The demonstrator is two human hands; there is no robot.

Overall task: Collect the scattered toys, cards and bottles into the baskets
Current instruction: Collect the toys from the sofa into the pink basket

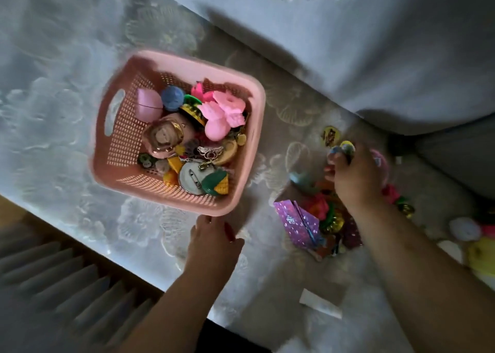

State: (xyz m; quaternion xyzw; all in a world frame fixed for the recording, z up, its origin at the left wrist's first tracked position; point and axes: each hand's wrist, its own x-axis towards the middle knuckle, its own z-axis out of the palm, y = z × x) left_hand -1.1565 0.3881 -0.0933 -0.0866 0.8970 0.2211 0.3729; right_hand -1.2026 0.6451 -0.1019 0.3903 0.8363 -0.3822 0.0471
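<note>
Toys [320, 206] are lying in a loose heap on the right side of the patterned cloth [53, 111], still outside the basket. Nearest, by the cloth's near edge, a white card [320, 303] is lying flat, with no print showing on it. A purple card pack [297, 222] is leaning on the near side of the heap; it is carrying a pink logo, too blurred to read.

The left hand [214, 241] is reaching to the near corner of the pink basket [120, 176], fingers together and fairly straight, tips touching the rim, thumb standing apart. The right hand [353, 176] is hovering over the heap, fingers curling around some small round toys [345, 148]; motion blur is hiding their details.

Near the middle of the cloth, the basket is holding a toy corn cob [218, 184], a round pin badge [191, 176] lying back up, a small tiara [210, 152], a pink egg [148, 102], a blue ball [172, 98] and pink flower shapes [225, 109].

Just beyond the right hand, a yellow round badge [331, 134] is lying on the cloth, its picture unreadable. A yellow soft toy [482, 256] is being cut off by the right border.
</note>
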